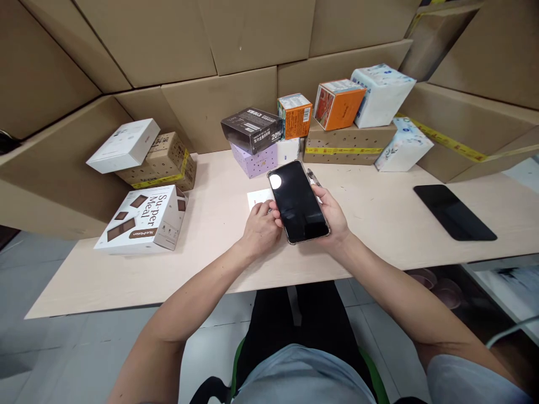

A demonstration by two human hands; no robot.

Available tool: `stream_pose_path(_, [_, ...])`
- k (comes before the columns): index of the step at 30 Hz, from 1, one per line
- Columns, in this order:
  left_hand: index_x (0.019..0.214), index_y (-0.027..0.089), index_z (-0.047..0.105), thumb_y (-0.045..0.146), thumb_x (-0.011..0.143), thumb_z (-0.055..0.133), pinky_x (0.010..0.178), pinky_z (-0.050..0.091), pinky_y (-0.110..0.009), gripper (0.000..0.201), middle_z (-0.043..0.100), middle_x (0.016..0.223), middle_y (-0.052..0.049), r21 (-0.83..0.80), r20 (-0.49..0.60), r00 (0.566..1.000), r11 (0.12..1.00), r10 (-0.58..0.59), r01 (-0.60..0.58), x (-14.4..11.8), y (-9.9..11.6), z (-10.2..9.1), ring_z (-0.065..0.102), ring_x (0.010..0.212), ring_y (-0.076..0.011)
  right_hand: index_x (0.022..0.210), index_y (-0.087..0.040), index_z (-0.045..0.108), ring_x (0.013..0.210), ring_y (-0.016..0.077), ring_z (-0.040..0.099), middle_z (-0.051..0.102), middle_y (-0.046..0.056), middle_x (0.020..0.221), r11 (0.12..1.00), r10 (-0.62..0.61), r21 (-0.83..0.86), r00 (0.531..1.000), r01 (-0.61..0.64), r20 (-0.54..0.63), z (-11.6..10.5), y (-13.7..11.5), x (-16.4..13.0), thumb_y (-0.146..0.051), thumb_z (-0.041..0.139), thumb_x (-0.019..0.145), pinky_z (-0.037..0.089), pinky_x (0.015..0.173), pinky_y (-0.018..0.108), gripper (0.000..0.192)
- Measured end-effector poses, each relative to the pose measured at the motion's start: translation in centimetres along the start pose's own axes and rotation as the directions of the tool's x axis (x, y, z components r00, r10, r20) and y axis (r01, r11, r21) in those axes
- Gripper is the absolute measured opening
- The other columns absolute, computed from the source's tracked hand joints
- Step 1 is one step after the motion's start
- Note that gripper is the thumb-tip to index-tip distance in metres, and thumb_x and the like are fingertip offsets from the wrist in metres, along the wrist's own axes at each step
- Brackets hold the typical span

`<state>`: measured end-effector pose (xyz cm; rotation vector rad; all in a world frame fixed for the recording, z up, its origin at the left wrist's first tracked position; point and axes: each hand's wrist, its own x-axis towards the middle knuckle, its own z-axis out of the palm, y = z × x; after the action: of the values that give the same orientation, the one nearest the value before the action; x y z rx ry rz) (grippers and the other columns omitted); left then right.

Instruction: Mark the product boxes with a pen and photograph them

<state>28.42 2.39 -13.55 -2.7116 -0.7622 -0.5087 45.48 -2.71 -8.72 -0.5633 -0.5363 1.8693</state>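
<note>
A smartphone [298, 205] with a dark screen and a clear case is held tilted above the table, its screen towards me. My right hand [334, 219] grips its right edge, thumb along the side and the other fingers hidden behind. Against the lower left edge, my left hand [263, 227] is closed, its curled fingers touching the case. Partly covered behind the phone are a small white card or paper [257, 197] and what looks like a pen [312, 177].
A black flat tablet-like panel [455, 213] lies at right. To the left are a white Super Meal box [141, 219] and a cardboard box [168, 163] bearing a white box [126, 143]. Behind stand a dark box [252, 126], orange boxes [343, 106] and tissue packs [383, 92]. Cardboard walls [236, 106] surround the table.
</note>
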Motion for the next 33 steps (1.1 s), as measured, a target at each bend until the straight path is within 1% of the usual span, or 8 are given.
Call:
stream_pose_path(13, [0.078, 0.014, 0.068, 0.016, 0.091, 0.048, 0.088, 0.045, -0.045, 0.024, 0.067, 0.089, -0.015, -0.006, 0.033, 0.999, 1.000, -0.026, 0.026, 0.2, 0.0, 0.1, 0.059, 0.107, -0.0316, 0.119, -0.018, 0.062, 0.096, 0.0295, 0.073, 0.076, 0.012, 0.099, 1.000, 0.024, 0.007, 1.000, -0.023, -0.012, 0.1, -0.2, 0.3, -0.053, 0.032, 0.093, 0.061, 0.083, 0.052, 0.053])
stream_pose_path(16, [0.097, 0.015, 0.071, 0.017, 0.093, 0.050, 0.091, 0.045, -0.045, 0.022, 0.070, 0.111, -0.015, -0.006, 0.012, 1.000, 1.000, -0.012, 0.012, 0.1, 0.1, -0.2, 0.058, 0.115, -0.0323, 0.119, -0.018, 0.062, 0.094, 0.0300, 0.073, 0.076, 0.012, 0.100, 0.993, -0.058, -0.107, 0.995, 0.049, -0.082, 0.3, -1.1, -0.2, -0.054, 0.034, 0.092, 0.061, 0.081, 0.051, 0.053])
stream_pose_path(19, [0.131, 0.017, 0.061, 0.016, 0.095, 0.048, 0.093, 0.045, -0.047, 0.039, 0.061, 0.139, -0.012, 0.005, 0.012, 1.000, 1.000, -0.014, 0.014, 0.0, 0.1, -0.4, 0.056, 0.121, -0.0320, 0.119, -0.020, 0.063, 0.092, 0.0291, 0.072, 0.074, 0.011, 0.104, 0.918, -0.278, -0.344, 0.940, 0.199, -0.196, -0.3, -2.7, -1.6, -0.057, 0.039, 0.089, 0.061, 0.080, 0.047, 0.053])
stream_pose_path(22, [0.139, 0.017, 0.055, 0.015, 0.095, 0.047, 0.095, 0.045, -0.048, 0.046, 0.057, 0.145, -0.010, 0.009, 0.027, 1.000, 1.000, -0.011, 0.011, -0.1, 0.0, -0.6, 0.055, 0.123, -0.0323, 0.125, -0.023, 0.061, 0.095, 0.0271, 0.071, 0.071, 0.009, 0.111, 0.676, -0.542, -0.709, 0.787, 0.199, -0.296, -2.3, -4.4, -3.4, -0.056, 0.050, 0.087, 0.059, 0.084, 0.043, 0.051])
stream_pose_path(25, [0.139, 0.017, 0.056, 0.013, 0.094, 0.046, 0.096, 0.045, -0.048, 0.045, 0.057, 0.145, -0.010, 0.000, 0.027, 1.000, 1.000, -0.012, 0.012, -0.2, 0.0, -0.6, 0.055, 0.124, -0.0322, 0.134, -0.026, 0.058, 0.102, 0.0306, 0.067, 0.069, 0.009, 0.115, 0.256, -0.713, -0.951, 0.630, -0.175, -0.308, -5.2, -5.5, -5.0, -0.056, 0.056, 0.085, 0.053, 0.091, 0.047, 0.057])
stream_pose_path(27, [0.138, 0.017, 0.056, 0.011, 0.094, 0.046, 0.096, 0.045, -0.048, 0.046, 0.058, 0.145, -0.010, -0.002, 0.020, 1.000, 1.000, -0.010, 0.010, -0.3, 0.0, -0.6, 0.055, 0.124, -0.0323, 0.142, -0.022, 0.052, 0.110, 0.0362, 0.062, 0.067, 0.015, 0.118, 0.004, -0.734, -0.909, 0.616, -0.417, -0.285, -7.2, -5.6, -5.9, -0.055, 0.055, 0.086, 0.048, 0.096, 0.052, 0.066])
stream_pose_path(29, [0.137, 0.016, 0.057, 0.010, 0.092, 0.047, 0.096, 0.045, -0.048, 0.046, 0.058, 0.145, -0.009, -0.001, 0.016, 1.000, 1.000, -0.010, 0.010, -0.2, 0.0, -0.6, 0.055, 0.124, -0.0326, 0.147, -0.015, 0.046, 0.115, 0.0411, 0.058, 0.064, 0.022, 0.121, -0.198, -0.723, -0.810, 0.641, -0.552, -0.260, -8.7, -5.4, -6.4, -0.053, 0.053, 0.087, 0.045, 0.097, 0.055, 0.071])
stream_pose_path(33, [0.135, 0.015, 0.059, 0.010, 0.090, 0.049, 0.095, 0.044, -0.047, 0.047, 0.059, 0.143, -0.010, -0.019, 0.028, 0.999, 1.000, -0.015, 0.016, -0.2, 0.0, -0.9, 0.056, 0.123, -0.0330, 0.148, -0.013, 0.043, 0.117, 0.0441, 0.054, 0.061, 0.025, 0.123, -0.385, -0.684, -0.676, 0.686, -0.629, -0.248, -10.1, -5.0, -7.1, -0.053, 0.047, 0.090, 0.043, 0.095, 0.057, 0.071])
